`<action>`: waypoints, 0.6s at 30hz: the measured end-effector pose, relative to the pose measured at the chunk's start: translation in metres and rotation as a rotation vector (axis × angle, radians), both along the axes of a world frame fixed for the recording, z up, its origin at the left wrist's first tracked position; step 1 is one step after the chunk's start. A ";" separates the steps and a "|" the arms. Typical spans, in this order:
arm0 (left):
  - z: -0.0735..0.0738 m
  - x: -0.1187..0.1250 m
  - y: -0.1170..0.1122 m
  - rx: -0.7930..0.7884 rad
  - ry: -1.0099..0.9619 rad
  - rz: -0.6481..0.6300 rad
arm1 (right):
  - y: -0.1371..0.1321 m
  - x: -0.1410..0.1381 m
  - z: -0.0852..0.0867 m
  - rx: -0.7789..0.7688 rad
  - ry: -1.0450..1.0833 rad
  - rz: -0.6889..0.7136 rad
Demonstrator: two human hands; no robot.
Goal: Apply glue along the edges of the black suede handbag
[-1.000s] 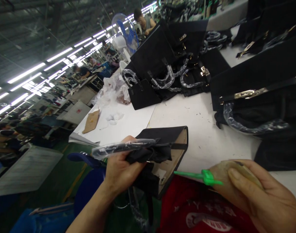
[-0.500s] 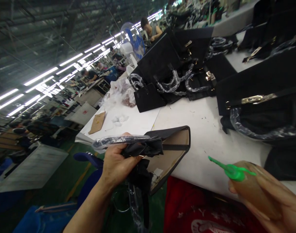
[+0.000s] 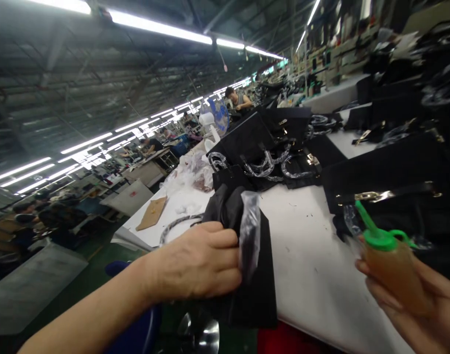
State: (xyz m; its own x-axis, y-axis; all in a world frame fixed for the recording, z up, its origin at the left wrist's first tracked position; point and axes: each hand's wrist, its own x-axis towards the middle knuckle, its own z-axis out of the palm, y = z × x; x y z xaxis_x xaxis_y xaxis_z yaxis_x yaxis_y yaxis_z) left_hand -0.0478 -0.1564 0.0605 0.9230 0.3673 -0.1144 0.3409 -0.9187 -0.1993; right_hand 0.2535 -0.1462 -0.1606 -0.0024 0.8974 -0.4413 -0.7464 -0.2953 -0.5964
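Note:
My left hand (image 3: 195,263) grips a black bag piece (image 3: 256,275) with a plastic-wrapped handle (image 3: 249,236), pressing it onto the near edge of the white table (image 3: 309,275). My right hand (image 3: 420,305) holds a brown squeeze bottle (image 3: 392,273) upright at the lower right. Its green nozzle (image 3: 368,226) points up and to the left. The bottle hangs about a hand's width to the right of the bag piece, apart from it.
Several black handbags (image 3: 387,172) with wrapped handles and gold clasps crowd the table's right and far side. A cardboard piece (image 3: 151,214) and crumpled plastic (image 3: 190,172) lie at the left. A blue fan (image 3: 217,115) stands behind. Other people work at distant tables.
My left hand turned the bag piece over and laid it onto the table edge. My right hand lifted the bottle from pointing left to upright. The camera tilted up.

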 end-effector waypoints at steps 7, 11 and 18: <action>-0.032 -0.023 -0.003 0.240 0.078 -0.276 | 0.057 -0.035 0.051 0.050 0.138 0.061; -0.038 -0.035 0.003 0.303 0.017 -0.361 | 0.087 -0.042 0.049 0.227 0.179 0.213; -0.047 -0.032 0.012 0.272 0.041 -0.445 | 0.135 -0.051 0.067 0.571 0.196 0.610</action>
State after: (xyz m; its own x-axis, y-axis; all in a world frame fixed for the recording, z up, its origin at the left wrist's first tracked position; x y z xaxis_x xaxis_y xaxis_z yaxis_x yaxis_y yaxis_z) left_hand -0.0800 -0.1446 0.0136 0.9934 -0.0380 -0.1085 -0.0837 -0.8862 -0.4557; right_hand 0.2023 -0.0115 -0.0939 -0.5861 0.7986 0.1364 -0.6598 -0.3728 -0.6524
